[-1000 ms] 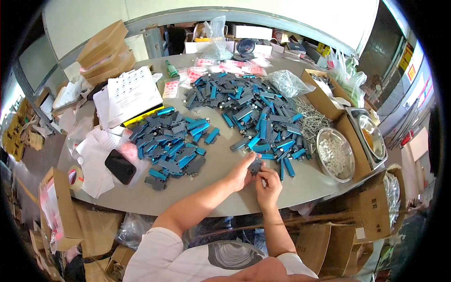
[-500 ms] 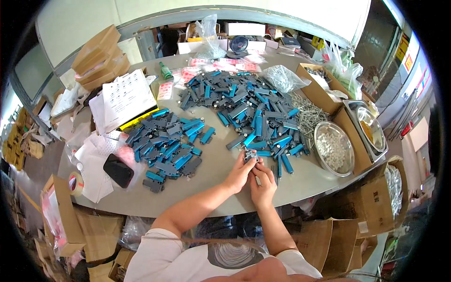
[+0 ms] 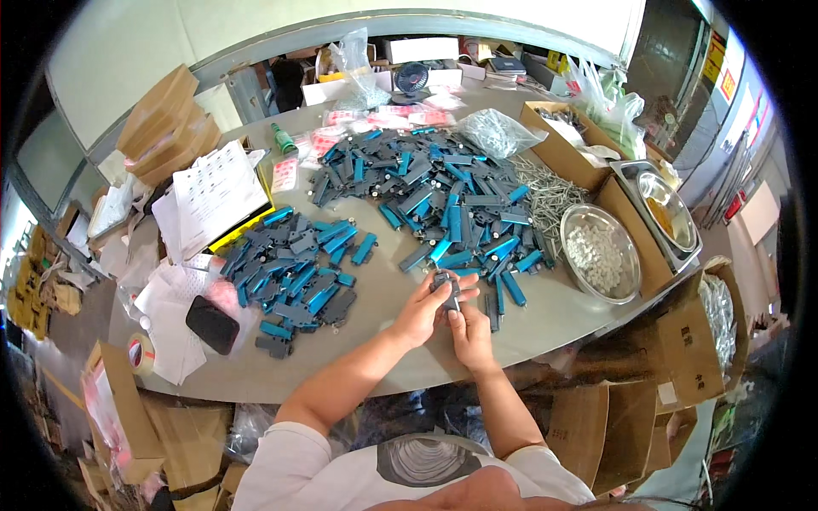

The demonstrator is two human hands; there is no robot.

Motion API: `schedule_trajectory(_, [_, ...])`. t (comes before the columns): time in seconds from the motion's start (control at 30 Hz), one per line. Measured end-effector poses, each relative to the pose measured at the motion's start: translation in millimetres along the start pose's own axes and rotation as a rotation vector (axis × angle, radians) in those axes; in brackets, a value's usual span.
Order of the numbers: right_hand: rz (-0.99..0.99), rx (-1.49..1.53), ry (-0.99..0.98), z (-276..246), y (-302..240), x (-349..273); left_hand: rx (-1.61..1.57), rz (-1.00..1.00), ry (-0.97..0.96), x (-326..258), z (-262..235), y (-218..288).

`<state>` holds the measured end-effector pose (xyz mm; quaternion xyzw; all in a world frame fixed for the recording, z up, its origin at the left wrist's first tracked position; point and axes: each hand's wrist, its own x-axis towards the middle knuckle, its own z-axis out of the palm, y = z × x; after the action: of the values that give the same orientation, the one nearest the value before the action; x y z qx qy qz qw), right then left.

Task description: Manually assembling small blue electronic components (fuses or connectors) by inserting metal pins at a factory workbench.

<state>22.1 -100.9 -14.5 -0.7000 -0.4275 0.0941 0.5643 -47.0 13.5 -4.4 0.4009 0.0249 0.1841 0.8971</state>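
Note:
My left hand [image 3: 417, 317] is closed around a small dark grey plastic part [image 3: 446, 291], its thumb and fingers gripping the sides. Against the part's lower end presses the thumb of my right hand [image 3: 471, 335], whose other fingers curl behind it. Both hands are above the near part of the table, in front of a large pile of dark grey and blue plastic parts [image 3: 455, 223]. A smaller pile of similar parts [image 3: 294, 274] lies left of my hands. Fingers hide some of the held part.
Right of the large pile are loose screws [image 3: 545, 192] and a metal bowl [image 3: 631, 289] of small white pieces. A metal tray [image 3: 673, 204] stands beyond. To the left lie a phone [image 3: 213, 324], papers [image 3: 217, 192] and a tape roll [image 3: 141, 353]. Cardboard boxes [image 3: 690, 349] flank the table.
The held part has been turned, its longer dark grey face now showing upright between my hands. Some right fingers have extended behind it. The whole view has shifted slightly.

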Motion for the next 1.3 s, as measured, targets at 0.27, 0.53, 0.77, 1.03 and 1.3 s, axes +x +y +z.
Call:
schedule_trajectory(0.27, [-0.029, -0.107, 0.023, -1.0, -4.3, -0.5, 0.076, 0.011, 0.157, 3.1, -14.0, -0.1])
schedule_trajectory(0.53, [0.069, -0.598, 0.357, -50.1, 14.8, -6.2, 1.931, 0.149, 1.148, -4.2, -74.3, 107.5])
schedule_trajectory(0.77, [0.086, -0.729, 0.284, -58.0, 30.5, -9.7, 2.035, 0.405, 0.925, 2.6, -61.3, 86.3])
schedule_trajectory(1.03, [-0.273, -0.388, -0.102, -51.2, -15.1, 22.9, 1.790, 0.631, -0.141, 4.7, 6.5, 4.2])
schedule_trajectory(1.3, [-0.071, -0.799, 0.327, -69.6, 56.9, 159.3, 1.159, 0.272, 0.209, 15.5, -21.1, 11.5])
